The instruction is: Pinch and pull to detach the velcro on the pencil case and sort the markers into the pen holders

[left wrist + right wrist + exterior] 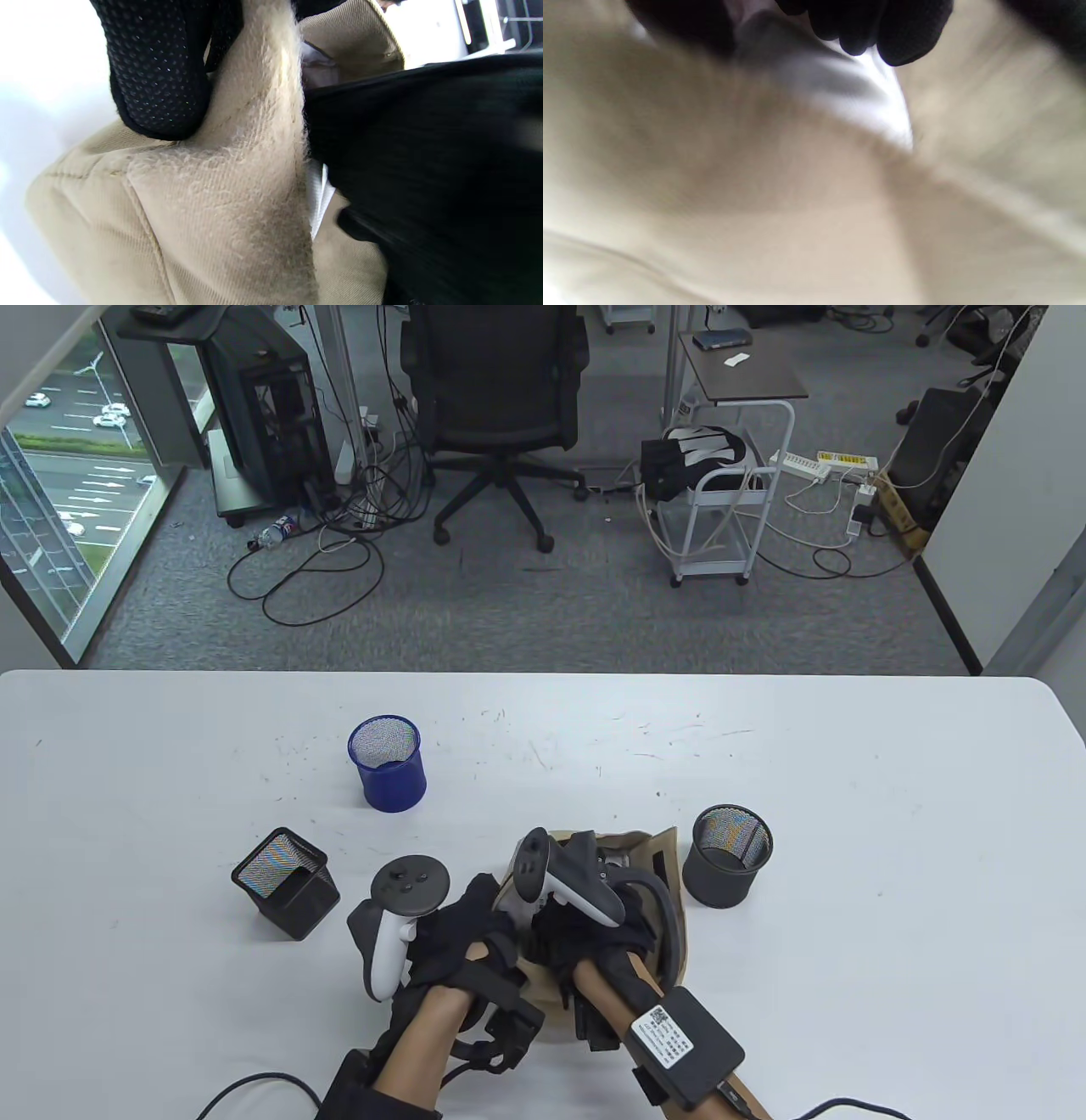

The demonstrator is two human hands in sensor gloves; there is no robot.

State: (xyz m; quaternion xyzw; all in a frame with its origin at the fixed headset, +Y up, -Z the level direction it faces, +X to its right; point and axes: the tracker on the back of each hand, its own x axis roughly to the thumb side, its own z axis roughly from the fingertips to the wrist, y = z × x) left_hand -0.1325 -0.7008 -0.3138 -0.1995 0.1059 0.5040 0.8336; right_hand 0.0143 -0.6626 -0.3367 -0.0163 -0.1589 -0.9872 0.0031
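A tan fabric pencil case [657, 857] lies at the table's near middle, mostly hidden under both gloved hands. My left hand [485, 920] grips its left side; in the left wrist view a gloved fingertip [157, 72] presses the tan fabric beside the fuzzy velcro strip [258, 144]. My right hand [587, 931] curls over the case's middle. In the right wrist view its fingertips [882, 29] sit at the opened edge, on the white lining [869, 101]. No markers show. Three pen holders stand around: blue round [387, 763], black square mesh [285, 882], dark grey round [728, 855].
The white table [848, 967] carries only the case and the holders. The grey holder stands just right of the case, close to my right hand. Beyond the far edge are an office chair [496, 407], a cart [721, 500] and floor cables.
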